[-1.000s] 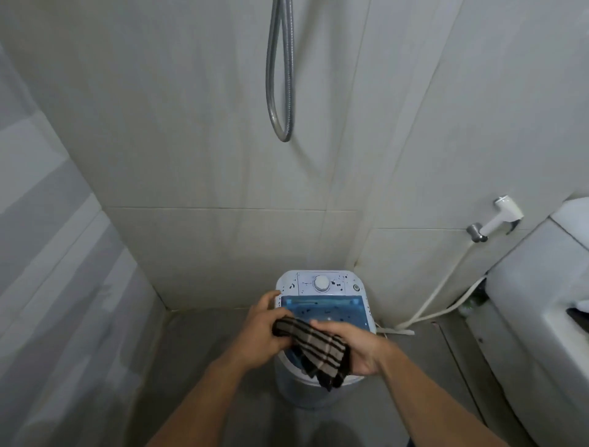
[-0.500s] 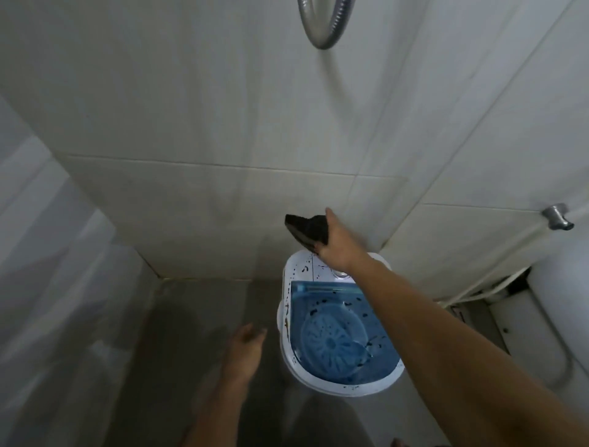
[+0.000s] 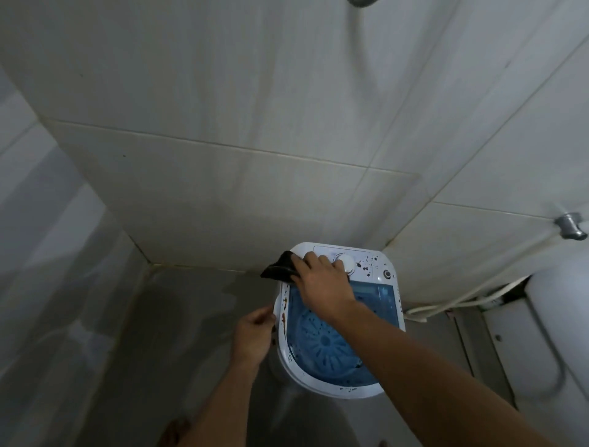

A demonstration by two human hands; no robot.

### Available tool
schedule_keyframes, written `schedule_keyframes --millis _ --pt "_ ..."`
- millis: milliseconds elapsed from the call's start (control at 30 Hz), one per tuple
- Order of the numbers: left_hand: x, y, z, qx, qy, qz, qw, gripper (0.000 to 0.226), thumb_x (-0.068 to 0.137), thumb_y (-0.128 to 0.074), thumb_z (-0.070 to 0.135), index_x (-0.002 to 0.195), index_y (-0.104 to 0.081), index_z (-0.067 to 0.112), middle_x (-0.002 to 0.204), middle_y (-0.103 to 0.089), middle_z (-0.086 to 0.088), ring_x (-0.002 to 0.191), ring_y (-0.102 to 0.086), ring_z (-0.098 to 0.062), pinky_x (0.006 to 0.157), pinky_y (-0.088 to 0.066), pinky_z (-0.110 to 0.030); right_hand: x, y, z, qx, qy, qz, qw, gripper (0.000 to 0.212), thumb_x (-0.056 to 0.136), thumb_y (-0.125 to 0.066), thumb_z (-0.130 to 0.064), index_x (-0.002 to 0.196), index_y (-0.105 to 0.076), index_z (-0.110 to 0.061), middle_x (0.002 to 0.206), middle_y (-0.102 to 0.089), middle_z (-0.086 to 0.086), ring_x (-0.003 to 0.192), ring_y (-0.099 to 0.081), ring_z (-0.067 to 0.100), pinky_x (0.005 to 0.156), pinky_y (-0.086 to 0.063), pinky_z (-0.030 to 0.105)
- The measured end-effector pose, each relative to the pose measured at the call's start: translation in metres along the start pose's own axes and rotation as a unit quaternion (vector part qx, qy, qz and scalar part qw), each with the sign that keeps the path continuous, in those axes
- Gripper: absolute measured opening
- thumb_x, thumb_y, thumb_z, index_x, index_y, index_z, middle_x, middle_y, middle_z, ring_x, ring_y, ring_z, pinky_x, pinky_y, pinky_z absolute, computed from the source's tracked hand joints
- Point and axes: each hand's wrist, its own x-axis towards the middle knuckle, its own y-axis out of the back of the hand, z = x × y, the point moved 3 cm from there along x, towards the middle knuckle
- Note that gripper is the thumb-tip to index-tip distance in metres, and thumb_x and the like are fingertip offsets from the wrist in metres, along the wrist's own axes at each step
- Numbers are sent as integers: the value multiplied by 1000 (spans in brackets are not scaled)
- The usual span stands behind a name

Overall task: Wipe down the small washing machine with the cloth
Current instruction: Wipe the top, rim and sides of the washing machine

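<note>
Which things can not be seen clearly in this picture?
- Head view: cloth mostly hidden under right hand.
- Dial: partly covered by that hand.
- Panel markings: too small.
- Shower hose: cut by top edge.
- Left hand fingertips: blurred.

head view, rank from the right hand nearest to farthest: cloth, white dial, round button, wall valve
1. cloth, gripped by the right hand, sticking out on its left
2. white dial, just beside the knuckles on the panel
3. round button, at the panel's right corner
4. wall valve, far right on the tiles
</note>
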Motion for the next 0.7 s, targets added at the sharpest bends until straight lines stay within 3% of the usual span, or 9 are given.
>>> schedule_keyframes --millis 133,267,367,500,700 --pt "1 -2 1 13 -8 8 1000 23 94 -61 4 107 -76 14 94 -78 -5 89 -74 -26 82 -61 -44 31 13 26 7 -70 -1 998 64 102 -49 -32 157 -22 -15 133 -55 12 115 -56 33 97 -46 54" --pt "2 -1 2 34 -10 2 999 23 93 -62 5 104 -76 19 96 -78 -1 89 -75 -22 86 -60 -46 44 17 33 22 -129 -4 991 51 103 -44 -38 149 -37 -18 131 -52 10 114 -52 32 95 -44 52" --pt "4 -2 2 32 -10 0 999 28 93 -61 4 92 -75 28 94 -79 -2 89 -75 -23 87 -60 -48 23 4 18 4 -73 26 997 54 98 -51 -50 144 -47 -22 123 -57 8 105 -57 31 88 -47 50" --pt "5 -2 3 32 -6 4 999 30 93 -61 3 85 -72 29 93 -78 -3 89 -74 -24 86 -60 -48 14 -10 15 -21 73 56 996 50 91 -68 -43 135 -60 -20 112 -63 12 92 -63 36 75 -49 47" --pt "0 -1 9 41 3 -9 999 22 94 -62 5 98 -74 23 94 -77 -3 88 -75 -24 85 -60 -44 68 15 36 19 -103 -21 994 44 102 -49 -46 139 -53 -24 123 -55 11 109 -56 33 92 -45 49"
